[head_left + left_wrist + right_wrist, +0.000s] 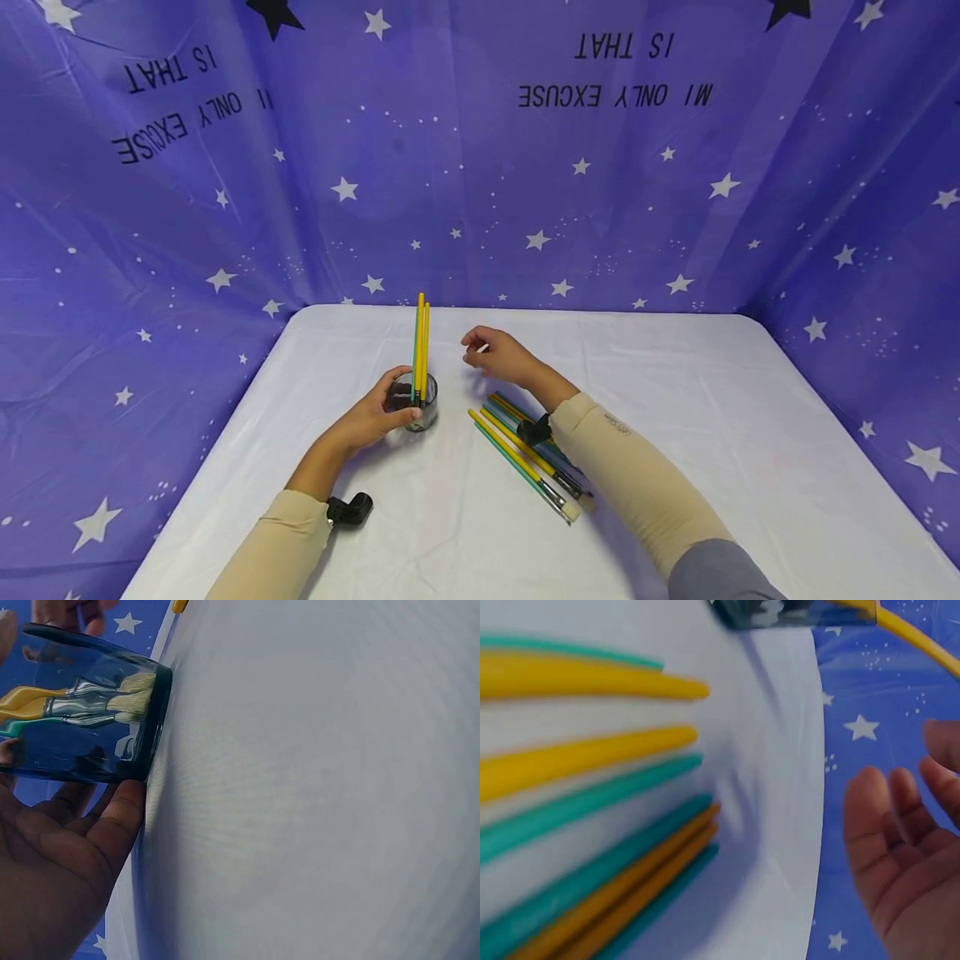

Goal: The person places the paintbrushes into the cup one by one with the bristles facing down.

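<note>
My left hand [372, 418] grips a clear drinking glass [429, 414] standing on the table, fingers on its far side and thumb on the near side. Inside the glass, two yellow-handled paintbrushes [45, 709] and a green-handled paintbrush [56, 722] stand bristles down, handles rising well above the rim. To the right of the glass, my right hand [504, 357] hovers over the table with loosely curled fingers and nothing in them. Below its wrist lies a group of paintbrushes [512, 447] with yellow, green and teal handles, partly hidden by the right forearm.
A white cloth [675, 400] covers the table. Purple star-printed curtains [480, 192] hang behind it and at both sides. Each wrist wears a small black camera, such as the left wrist camera [351, 509].
</note>
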Demonstrator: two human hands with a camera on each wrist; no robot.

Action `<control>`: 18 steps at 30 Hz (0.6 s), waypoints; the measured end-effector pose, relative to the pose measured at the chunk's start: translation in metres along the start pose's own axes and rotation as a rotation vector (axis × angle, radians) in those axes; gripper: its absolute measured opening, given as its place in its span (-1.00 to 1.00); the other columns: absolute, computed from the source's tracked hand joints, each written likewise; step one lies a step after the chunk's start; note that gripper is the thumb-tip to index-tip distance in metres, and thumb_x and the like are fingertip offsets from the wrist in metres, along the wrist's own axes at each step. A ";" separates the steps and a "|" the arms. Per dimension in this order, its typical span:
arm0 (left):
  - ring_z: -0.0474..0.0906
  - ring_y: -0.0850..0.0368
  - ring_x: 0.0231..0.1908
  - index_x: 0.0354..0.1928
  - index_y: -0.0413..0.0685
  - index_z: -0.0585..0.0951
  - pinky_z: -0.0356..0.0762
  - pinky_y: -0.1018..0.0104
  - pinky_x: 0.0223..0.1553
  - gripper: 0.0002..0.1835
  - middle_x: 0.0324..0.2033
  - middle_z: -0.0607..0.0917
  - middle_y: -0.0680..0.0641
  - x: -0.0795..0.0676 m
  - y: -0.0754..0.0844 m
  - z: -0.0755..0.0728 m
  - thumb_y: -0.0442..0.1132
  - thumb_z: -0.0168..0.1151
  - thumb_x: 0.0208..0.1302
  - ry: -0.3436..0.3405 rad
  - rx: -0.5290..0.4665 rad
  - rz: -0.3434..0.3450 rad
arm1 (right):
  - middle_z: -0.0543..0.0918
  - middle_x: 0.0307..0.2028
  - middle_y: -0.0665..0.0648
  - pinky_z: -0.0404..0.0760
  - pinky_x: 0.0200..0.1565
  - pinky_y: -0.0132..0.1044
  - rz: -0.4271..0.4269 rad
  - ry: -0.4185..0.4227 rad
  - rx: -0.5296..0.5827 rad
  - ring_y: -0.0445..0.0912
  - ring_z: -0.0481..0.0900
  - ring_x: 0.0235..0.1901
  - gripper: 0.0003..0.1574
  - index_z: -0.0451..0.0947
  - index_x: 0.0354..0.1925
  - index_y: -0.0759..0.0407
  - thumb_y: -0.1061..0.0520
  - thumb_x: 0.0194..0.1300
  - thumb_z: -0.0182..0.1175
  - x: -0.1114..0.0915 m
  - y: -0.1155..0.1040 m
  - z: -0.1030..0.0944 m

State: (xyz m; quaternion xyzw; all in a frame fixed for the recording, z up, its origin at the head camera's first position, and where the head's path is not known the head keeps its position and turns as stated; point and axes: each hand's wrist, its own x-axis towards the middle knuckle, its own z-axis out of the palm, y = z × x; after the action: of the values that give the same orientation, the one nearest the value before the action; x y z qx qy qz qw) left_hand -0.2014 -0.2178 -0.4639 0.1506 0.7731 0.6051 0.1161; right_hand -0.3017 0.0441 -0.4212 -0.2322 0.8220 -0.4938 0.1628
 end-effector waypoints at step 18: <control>0.36 -0.21 0.28 0.49 0.01 0.04 0.23 0.02 0.25 -0.16 0.20 0.50 -0.33 -0.001 -0.001 -0.001 -0.25 0.32 0.33 -0.003 -0.011 -0.038 | 0.58 -0.25 0.07 0.50 -0.27 -0.26 0.130 -0.273 -0.423 -0.10 0.49 -0.37 -0.76 0.53 0.00 0.19 0.21 0.38 0.18 -0.027 0.021 -0.023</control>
State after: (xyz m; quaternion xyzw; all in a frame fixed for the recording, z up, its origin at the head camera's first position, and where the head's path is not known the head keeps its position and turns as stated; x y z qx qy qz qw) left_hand -0.2007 -0.2197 -0.4643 0.1362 0.7722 0.6070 0.1293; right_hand -0.2949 0.0842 -0.4287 -0.2721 0.8907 -0.2635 0.2512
